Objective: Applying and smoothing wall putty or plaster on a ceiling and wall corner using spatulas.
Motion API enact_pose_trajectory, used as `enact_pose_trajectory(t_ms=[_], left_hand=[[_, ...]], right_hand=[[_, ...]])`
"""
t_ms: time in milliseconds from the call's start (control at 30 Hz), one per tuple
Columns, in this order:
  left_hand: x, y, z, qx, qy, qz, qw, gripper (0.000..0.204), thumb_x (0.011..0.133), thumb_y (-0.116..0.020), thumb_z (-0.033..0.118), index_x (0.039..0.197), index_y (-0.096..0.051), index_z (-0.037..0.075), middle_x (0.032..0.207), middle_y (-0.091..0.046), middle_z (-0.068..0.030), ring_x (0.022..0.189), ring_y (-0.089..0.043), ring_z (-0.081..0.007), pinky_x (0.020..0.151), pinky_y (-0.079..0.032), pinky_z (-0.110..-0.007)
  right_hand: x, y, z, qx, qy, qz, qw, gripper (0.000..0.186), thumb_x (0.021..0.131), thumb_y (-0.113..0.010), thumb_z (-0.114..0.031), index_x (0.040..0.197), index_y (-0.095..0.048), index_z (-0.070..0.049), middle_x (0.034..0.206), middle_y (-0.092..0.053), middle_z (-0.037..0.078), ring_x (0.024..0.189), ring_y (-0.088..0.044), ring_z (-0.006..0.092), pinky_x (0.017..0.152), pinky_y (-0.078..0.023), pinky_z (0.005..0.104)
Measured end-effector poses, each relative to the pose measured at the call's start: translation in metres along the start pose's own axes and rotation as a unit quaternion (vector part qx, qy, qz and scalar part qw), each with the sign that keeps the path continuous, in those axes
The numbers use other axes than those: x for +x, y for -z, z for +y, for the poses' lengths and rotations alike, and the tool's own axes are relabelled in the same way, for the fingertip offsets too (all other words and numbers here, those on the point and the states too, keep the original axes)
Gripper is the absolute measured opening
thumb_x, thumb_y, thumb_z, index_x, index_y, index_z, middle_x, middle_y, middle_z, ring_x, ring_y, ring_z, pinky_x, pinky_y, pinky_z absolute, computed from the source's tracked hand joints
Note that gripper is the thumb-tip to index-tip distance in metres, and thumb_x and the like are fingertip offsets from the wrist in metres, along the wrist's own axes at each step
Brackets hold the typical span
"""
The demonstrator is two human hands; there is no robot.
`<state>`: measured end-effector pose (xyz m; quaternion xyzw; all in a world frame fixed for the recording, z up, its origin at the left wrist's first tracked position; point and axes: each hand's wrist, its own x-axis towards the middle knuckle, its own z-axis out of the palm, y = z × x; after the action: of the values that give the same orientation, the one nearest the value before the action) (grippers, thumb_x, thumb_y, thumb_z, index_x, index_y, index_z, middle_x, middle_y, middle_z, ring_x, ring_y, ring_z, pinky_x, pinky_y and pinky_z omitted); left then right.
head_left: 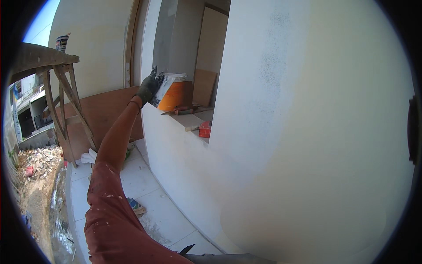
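One gloved left hand [150,87], fingers partly spread, at tilted white plate [165,91] beside orange bucket [176,97]; cannot tell grip. Sill [187,119] likely keeps bucket, bladed tool [183,111] within reach.

A: Partly seen?
B: Orange bucket [174,97], left side behind pale flat piece [164,89]; wooden trestle [48,56], cut by left rim
A: Unclear?
B: Left hand [147,88], its grip; grey object [237,258], lower edge, its kind

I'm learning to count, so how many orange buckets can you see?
1: the orange bucket, just right of the gloved left hand. The pale wall may hide others.
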<state>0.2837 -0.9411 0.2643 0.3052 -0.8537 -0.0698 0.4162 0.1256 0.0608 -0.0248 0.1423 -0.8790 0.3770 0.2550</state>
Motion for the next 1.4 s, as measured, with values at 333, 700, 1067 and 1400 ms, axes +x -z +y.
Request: enact_pose_trajectory(t_ms=[333,700,1067,1400], left_hand=[[0.087,-0.054,0.084,0.009,-0.023,-0.171,0.985,0.033,0.094,-0.073,0.021,0.120,-0.063,0.003,0.105,-0.070,-0.0077,0.094,-0.061,-0.0145,0.089,-0.053,-0.029],[0.113,-0.331,0.257,-0.547,-0.043,-0.353,0.758,0.036,0.108,-0.042,0.031,0.130,-0.057,0.007,0.114,-0.067,-0.0070,0.105,-0.064,-0.0205,0.088,-0.051,-0.037],[-0.048,-0.315,0.409,-0.485,-0.133,-0.530,0.683,0.034,0.106,-0.047,0.029,0.126,-0.059,0.004,0.110,-0.069,-0.0079,0.100,-0.065,-0.0214,0.086,-0.052,-0.037],[-0.184,-0.234,0.543,-0.443,-0.274,-0.600,0.607,0.032,0.105,-0.051,0.027,0.121,-0.061,0.001,0.106,-0.070,-0.0087,0.096,-0.067,-0.0222,0.084,-0.054,-0.037]], right_hand=[[0.066,-0.013,0.014,0.015,0.078,-0.102,0.992,0.040,0.075,-0.058,0.008,0.111,-0.074,0.004,0.111,-0.072,0.020,0.102,-0.068,0.0260,0.090,-0.052,0.0370],[-0.045,-0.004,-0.028,0.026,-0.241,0.036,0.969,0.041,0.075,-0.061,0.012,0.109,-0.076,-0.005,0.095,-0.076,0.018,0.077,-0.070,0.0262,0.075,-0.054,0.0343],[-0.101,-0.040,0.023,-0.118,-0.303,-0.037,0.945,0.048,0.071,-0.054,0.007,0.106,-0.079,-0.016,0.100,-0.075,0.014,0.096,-0.068,0.0372,0.088,-0.053,0.0468],[-0.112,-0.056,0.039,-0.083,-0.333,-0.056,0.938,0.047,0.064,-0.058,0.004,0.103,-0.079,-0.011,0.100,-0.075,0.017,0.099,-0.069,0.0381,0.086,-0.055,0.0447]])
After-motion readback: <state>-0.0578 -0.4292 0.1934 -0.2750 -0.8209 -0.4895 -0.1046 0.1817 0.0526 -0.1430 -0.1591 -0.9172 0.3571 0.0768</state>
